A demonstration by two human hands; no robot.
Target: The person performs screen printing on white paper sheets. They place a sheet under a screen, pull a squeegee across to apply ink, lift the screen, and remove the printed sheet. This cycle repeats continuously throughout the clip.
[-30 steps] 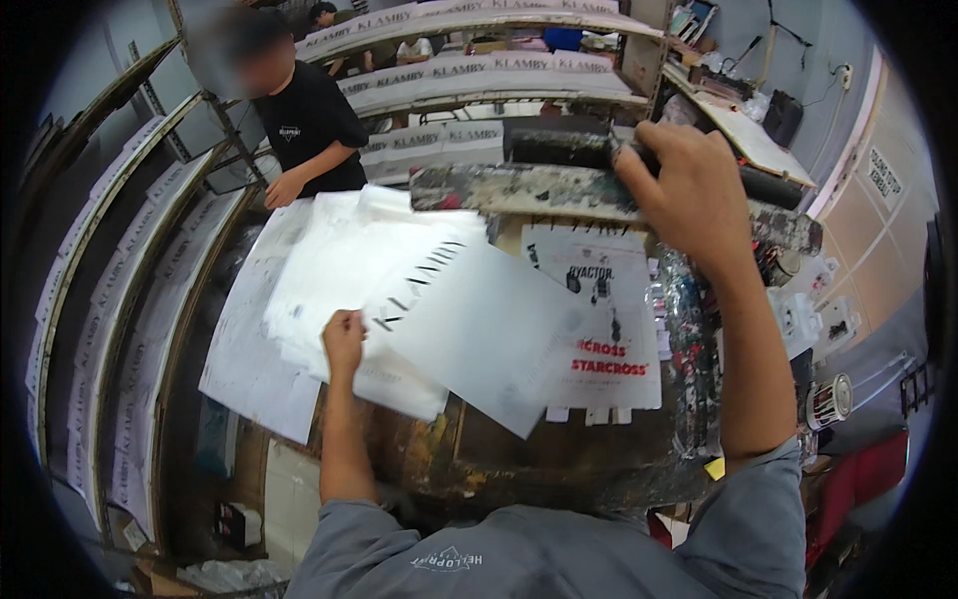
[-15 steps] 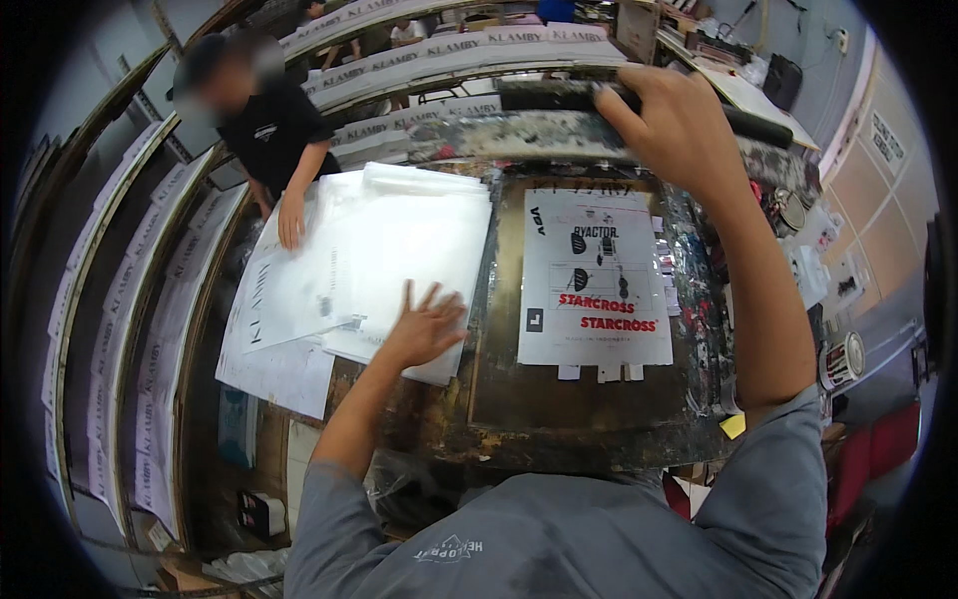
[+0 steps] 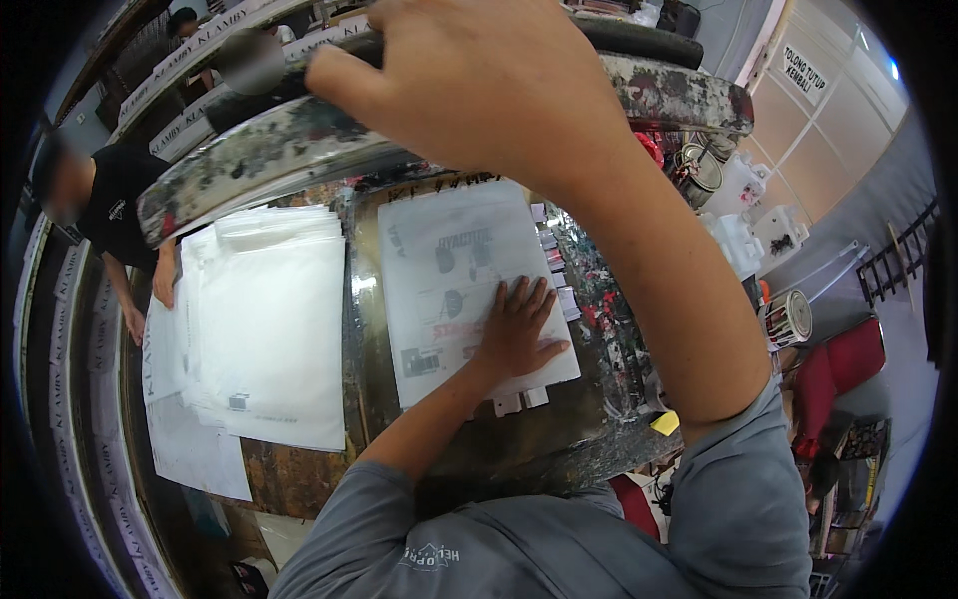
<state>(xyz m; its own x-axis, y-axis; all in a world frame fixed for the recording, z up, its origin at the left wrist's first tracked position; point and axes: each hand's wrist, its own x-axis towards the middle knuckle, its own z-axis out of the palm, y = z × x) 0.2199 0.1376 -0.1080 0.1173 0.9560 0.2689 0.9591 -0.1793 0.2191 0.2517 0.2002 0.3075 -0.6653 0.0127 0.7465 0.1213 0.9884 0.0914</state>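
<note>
My left hand [image 3: 519, 334] lies flat with its fingers spread, pressing a translucent white sheet [image 3: 454, 225]. Printed marks show faintly through the sheet, which rests on a dark board [image 3: 459, 459]. At the top, my right hand [image 3: 489, 90] grips the black padded bar [image 3: 639, 42] along a paint-stained frame [image 3: 689, 95] that spans the table above the sheet. My right fingertips are out of view; the thumb points left. Left of the board stands a stack of white sheets [image 3: 269, 329].
A person [image 3: 125, 205] in black stands at the far left, one hand [image 3: 165, 275] by the stack's edge. Racks with printed sheets [image 3: 70, 349] line the left. Paint cans [image 3: 788, 317] and white jugs [image 3: 738, 245] are on the right, beside a red chair [image 3: 843, 364].
My left hand has moved right, from the white stack onto the sheet over the board. A translucent sheet now covers the printed one. My right hand has brought the frame nearer. The view has shifted right.
</note>
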